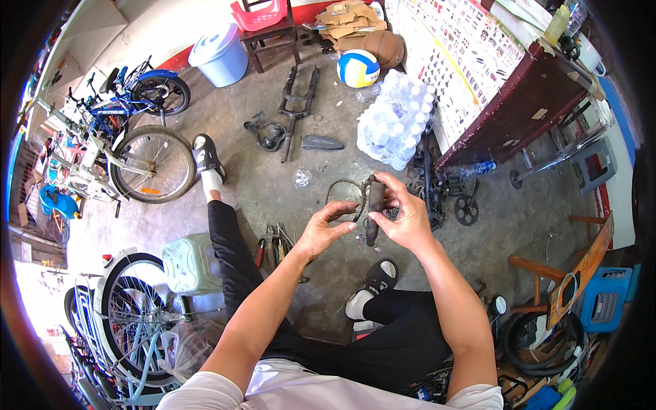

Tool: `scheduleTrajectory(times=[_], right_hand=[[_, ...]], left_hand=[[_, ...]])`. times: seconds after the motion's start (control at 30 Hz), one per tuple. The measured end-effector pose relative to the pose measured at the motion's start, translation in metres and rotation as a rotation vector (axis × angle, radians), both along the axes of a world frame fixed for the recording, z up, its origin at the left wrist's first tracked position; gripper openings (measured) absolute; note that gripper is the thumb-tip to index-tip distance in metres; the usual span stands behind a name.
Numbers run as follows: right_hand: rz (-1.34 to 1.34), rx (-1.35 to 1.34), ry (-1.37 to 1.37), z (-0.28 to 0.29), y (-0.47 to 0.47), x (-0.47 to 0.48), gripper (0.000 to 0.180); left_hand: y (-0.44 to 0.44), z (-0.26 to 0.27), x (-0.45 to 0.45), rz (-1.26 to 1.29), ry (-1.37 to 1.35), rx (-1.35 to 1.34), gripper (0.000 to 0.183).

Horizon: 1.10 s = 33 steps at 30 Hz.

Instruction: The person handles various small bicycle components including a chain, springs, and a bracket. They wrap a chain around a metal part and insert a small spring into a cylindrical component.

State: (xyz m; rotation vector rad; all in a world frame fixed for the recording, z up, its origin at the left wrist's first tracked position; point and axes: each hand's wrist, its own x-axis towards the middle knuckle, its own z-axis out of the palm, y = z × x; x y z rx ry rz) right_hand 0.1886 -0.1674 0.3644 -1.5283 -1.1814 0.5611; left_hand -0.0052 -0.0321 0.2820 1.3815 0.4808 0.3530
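A dark, dirty cylindrical part (376,205), tapering at its lower end, is gripped upright between the thumb and fingers of my right hand (405,212). A dark bicycle chain or cable (364,197) hangs beside its left side and loops out to the left. My left hand (330,225) is just left of it, thumb and fingers curved around the hanging strand; whether they grip it cannot be told. Below and left of my hands, several hand tools (277,246), among them pliers and a hammer, lie on the concrete floor.
A bicycle fork (294,113), a dark saddle part (322,143) and wrapped water bottles (397,120) are ahead. Bicycles (151,164) stand left. A crankset (466,209) and frame parts lie right, near a wooden stool (579,277). A plastic canister (187,264) is by my left leg.
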Motion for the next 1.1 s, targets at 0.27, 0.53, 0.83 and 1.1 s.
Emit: scheduleTrajectory(times=[0.27, 0.53, 0.83, 1.1], right_hand=[[0.009, -0.055, 0.046, 0.000, -0.002, 0.001, 0.084], [0.029, -0.035, -0.156, -0.004, -0.007, 0.011, 0.088], [0.057, -0.209, -0.329, -0.004, -0.004, 0.019, 0.112], [0.117, -0.206, -0.318, 0.003, -0.002, 0.007, 0.108]], left_hand=[[0.013, -0.006, 0.001, -0.079, 0.045, -0.024, 0.029], [0.020, 0.039, -0.036, 0.072, 0.097, 0.287, 0.021], [0.055, 0.154, -0.029, 0.113, 0.017, 0.569, 0.013], [0.048, 0.186, 0.011, 0.044, -0.020, 0.605, 0.016]])
